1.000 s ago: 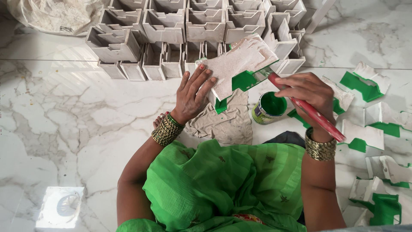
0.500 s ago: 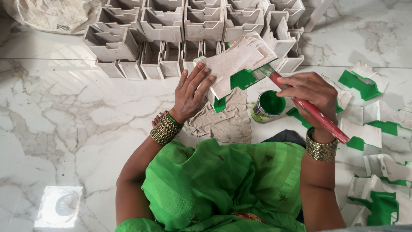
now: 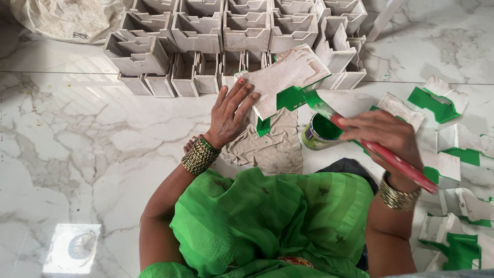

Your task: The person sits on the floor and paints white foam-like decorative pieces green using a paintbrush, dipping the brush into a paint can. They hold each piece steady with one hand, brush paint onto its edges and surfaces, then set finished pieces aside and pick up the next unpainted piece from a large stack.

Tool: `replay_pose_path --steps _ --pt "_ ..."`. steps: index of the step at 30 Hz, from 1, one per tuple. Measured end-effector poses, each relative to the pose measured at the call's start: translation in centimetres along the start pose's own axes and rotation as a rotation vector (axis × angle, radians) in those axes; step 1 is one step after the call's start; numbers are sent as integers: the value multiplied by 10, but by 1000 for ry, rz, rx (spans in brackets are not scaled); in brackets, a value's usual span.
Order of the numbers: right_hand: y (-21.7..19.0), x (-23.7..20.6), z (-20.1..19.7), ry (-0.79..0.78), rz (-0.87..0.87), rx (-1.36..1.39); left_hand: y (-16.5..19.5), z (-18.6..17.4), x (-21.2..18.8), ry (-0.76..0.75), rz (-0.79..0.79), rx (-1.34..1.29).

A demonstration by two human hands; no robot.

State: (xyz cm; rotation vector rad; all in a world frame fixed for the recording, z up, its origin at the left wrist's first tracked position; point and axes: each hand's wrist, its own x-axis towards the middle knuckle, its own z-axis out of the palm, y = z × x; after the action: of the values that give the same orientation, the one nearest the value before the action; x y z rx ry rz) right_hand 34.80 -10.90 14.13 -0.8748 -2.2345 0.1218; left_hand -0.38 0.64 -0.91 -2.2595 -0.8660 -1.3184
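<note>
Green cloth of my own garment [image 3: 267,221] fills the near edge of my view, with my two forearms coming out from it, a stack of gold bangles [image 3: 198,156] on the left wrist. Just beyond lies a crumpled beige rag [image 3: 272,144] on the white marble floor [image 3: 77,154], and beside it a small open tin of green paint [image 3: 320,131].

My left hand [image 3: 229,113] is spread flat, fingers open, pressing on the underside of a pale grey moulded block with stepped edges [image 3: 288,77] to tilt and steady it; it props the piece rather than closing round it. My right hand [image 3: 383,136] is closed firmly round the red handle of a paintbrush [image 3: 360,136], whose green-loaded bristles touch the block's lower edge. That edge is already green in part, while the broad face is bare, so I judge this piece partway done.

To my right, several like pieces [image 3: 437,98] lie spread on the floor with green on their edges, which look finished. Farther off, along the top of my view, stand rows of unpainted grey blocks [image 3: 221,31], stacked closely, with a light plastic sack [image 3: 62,18] at the far left. Judging by that stack, far more remains than is done.
</note>
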Motion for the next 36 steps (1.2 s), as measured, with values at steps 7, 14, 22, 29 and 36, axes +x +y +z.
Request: replay_pose_path --steps 7,14,22,29,36 --pt "-11 -19 -5 266 13 -67 -4 -1 -1 -16 -23 0" --pt "13 -17 65 662 128 -10 -2 2 -3 -25 -48 36" --pt "39 8 109 794 216 183 -2 3 -3 3 -40 75" --pt "40 25 113 758 282 210 1 1 0 25 -27 96" --pt "21 2 85 674 273 70 -1 -1 0 12 -34 86"
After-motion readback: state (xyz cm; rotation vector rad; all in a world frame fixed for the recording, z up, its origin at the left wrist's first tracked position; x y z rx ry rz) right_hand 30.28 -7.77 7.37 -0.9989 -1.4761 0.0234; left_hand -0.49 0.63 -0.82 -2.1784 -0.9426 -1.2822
